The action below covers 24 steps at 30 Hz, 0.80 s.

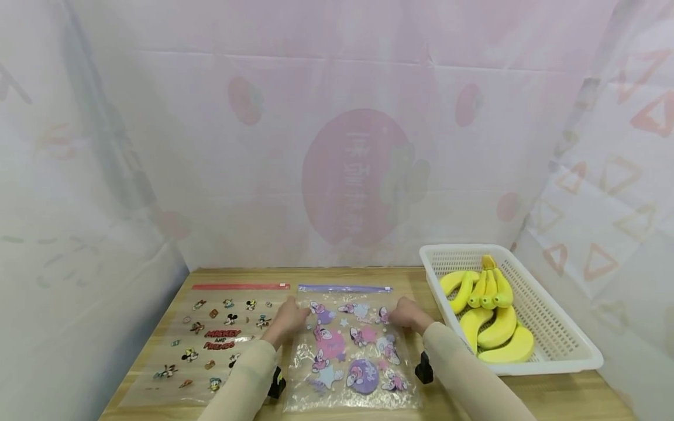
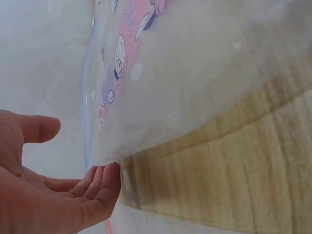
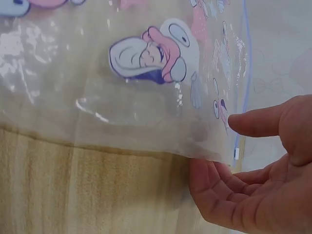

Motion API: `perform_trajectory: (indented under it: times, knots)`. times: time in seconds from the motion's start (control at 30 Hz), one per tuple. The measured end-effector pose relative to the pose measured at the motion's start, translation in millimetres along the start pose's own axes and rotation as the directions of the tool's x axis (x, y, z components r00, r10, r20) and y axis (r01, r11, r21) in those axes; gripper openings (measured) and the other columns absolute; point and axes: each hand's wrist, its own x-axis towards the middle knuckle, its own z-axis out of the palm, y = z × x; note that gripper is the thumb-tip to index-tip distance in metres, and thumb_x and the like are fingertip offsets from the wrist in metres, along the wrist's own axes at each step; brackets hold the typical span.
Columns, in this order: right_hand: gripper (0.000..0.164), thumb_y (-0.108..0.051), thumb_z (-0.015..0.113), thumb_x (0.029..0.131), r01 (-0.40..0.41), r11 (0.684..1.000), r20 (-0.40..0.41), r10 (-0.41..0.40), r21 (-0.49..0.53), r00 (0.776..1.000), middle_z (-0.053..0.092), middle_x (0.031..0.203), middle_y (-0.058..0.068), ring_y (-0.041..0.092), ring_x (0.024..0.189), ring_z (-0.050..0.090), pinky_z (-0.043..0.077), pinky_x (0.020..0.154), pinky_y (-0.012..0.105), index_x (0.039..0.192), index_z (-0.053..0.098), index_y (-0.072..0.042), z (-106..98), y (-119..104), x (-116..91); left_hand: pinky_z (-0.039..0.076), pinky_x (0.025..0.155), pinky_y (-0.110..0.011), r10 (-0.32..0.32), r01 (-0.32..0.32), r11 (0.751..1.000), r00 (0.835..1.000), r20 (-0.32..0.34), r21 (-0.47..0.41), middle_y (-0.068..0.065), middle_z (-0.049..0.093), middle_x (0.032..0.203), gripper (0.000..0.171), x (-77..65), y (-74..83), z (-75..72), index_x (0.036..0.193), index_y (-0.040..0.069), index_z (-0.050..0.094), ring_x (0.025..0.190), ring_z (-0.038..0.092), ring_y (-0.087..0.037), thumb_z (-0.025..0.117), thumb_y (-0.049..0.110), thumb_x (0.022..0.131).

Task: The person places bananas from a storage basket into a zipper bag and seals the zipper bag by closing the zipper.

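Note:
A clear zip bag point(image 1: 350, 345) with pink and purple cartoon prints and a purple slider strip lies flat on the wooden table. At its left edge, near the top, is my left hand point(image 1: 291, 320); in the left wrist view its fingers point(image 2: 105, 183) touch the edge and the thumb stands apart. My right hand point(image 1: 408, 314) is at the opposite edge. The right wrist view has its fingertips point(image 3: 200, 173) partly hidden under the bag's edge, with the thumb above and a gap between them. Neither hand pinches the plastic.
To the left lies another clear zip bag point(image 1: 221, 333), with a red slider strip and cartoon prints. A white plastic basket point(image 1: 563, 333) holding several yellow bananas point(image 1: 505, 345) stands at the right. Printed cloth point(image 1: 274, 222) hangs behind the wooden table point(image 1: 400, 278) and at both sides.

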Motion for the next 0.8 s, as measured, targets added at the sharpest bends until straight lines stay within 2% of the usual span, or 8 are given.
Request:
perform_trajectory:
  times: [0.1, 0.2, 0.33, 0.4, 0.5, 0.67, 0.8]
  knots:
    - [0.018, 0.002, 0.053, 0.075, 0.007, 1.0, -0.008, -0.007, 0.009, 1.0, 0.049, 0.058, 0.006, 0.008, 0.038, 0.036, 0.03, 0.035, 0.019, 0.061, 0.047, -0.008, 0.9, 1.9, -2.2, 0.032, 0.1, -0.058, -0.007, 0.006, 0.999, 1.0, -0.012, -0.048, -0.038, 0.025, 0.141, 0.067, 2.2, -2.4, -3.0, 0.142, -0.014, 0.018, 0.126, 0.032, -0.051, 0.052, 0.02, 0.095]
    - [0.022, 0.004, 0.048, 0.074, 0.036, 0.999, -0.022, -0.036, 0.003, 0.999, 0.046, 0.056, 0.004, 0.008, 0.038, 0.034, 0.029, 0.035, 0.018, 0.058, 0.042, -0.01, 1.5, 3.1, -4.9, 0.039, 0.096, -0.055, -0.003, 0.0, 0.995, 1.0, -0.029, -0.101, -0.036, 0.031, 0.139, 0.061, 3.1, -2.8, -6.0, 0.139, -0.014, 0.026, 0.122, 0.04, -0.047, 0.052, 0.02, 0.095]
    - [0.029, 0.004, 0.045, 0.076, 0.062, 0.998, -0.016, -0.062, -0.003, 0.998, 0.037, 0.05, -0.001, 0.008, 0.038, 0.031, 0.028, 0.035, 0.019, 0.054, 0.036, -0.014, 1.2, 2.3, -9.3, 0.049, 0.08, -0.042, 0.007, -0.016, 0.984, 0.999, -0.05, -0.18, -0.029, 0.05, 0.121, 0.047, 1.1, 1.2, -8.7, 0.132, -0.012, 0.041, 0.096, 0.055, -0.033, 0.051, 0.016, 0.095]
    - [0.031, 0.004, 0.044, 0.076, 0.067, 0.998, -0.012, -0.067, 0.001, 0.998, 0.034, 0.048, -0.002, 0.008, 0.038, 0.031, 0.027, 0.035, 0.019, 0.053, 0.035, -0.014, 0.3, 1.2, -11.0, 0.049, 0.069, -0.034, 0.012, -0.022, 0.976, 0.999, -0.048, -0.216, -0.023, 0.056, 0.106, 0.04, -0.6, 4.1, -9.5, 0.125, -0.012, 0.047, 0.079, 0.054, -0.024, 0.051, 0.014, 0.095]
    - [0.031, 0.005, 0.045, 0.075, 0.076, 0.997, -0.018, -0.076, 0.005, 0.997, 0.035, 0.048, -0.003, 0.007, 0.037, 0.031, 0.027, 0.035, 0.019, 0.053, 0.035, -0.014, -0.8, 0.5, -12.1, 0.044, 0.059, -0.027, 0.015, -0.026, 0.966, 0.999, -0.044, -0.256, -0.013, 0.054, 0.088, 0.031, -2.4, 7.0, -10.4, 0.117, -0.009, 0.054, 0.066, 0.046, -0.016, 0.052, 0.012, 0.094]
    - [0.03, 0.005, 0.046, 0.076, 0.049, 0.998, -0.013, -0.049, 0.039, 0.999, 0.037, 0.047, -0.002, 0.008, 0.036, 0.032, 0.027, 0.034, 0.019, 0.053, 0.037, -0.013, -0.7, 2.0, -12.7, 0.04, 0.056, -0.025, 0.036, -0.043, 0.958, 0.999, -0.031, -0.284, -0.006, 0.049, 0.081, 0.017, -2.6, 6.1, -8.1, 0.099, -0.004, 0.054, 0.066, 0.044, -0.014, 0.057, 0.011, 0.091]
    - [0.032, 0.004, 0.046, 0.078, 0.028, 0.996, 0.004, -0.028, 0.079, 1.0, 0.036, 0.046, -0.002, 0.009, 0.036, 0.032, 0.027, 0.033, 0.019, 0.052, 0.038, -0.013, -0.7, 1.5, -15.8, 0.04, 0.057, -0.025, 0.051, -0.054, 0.948, 0.999, -0.017, -0.314, -0.008, 0.049, 0.085, 0.012, -3.1, 7.1, -5.8, 0.092, 0.001, 0.048, 0.071, 0.047, -0.016, 0.058, 0.009, 0.09]
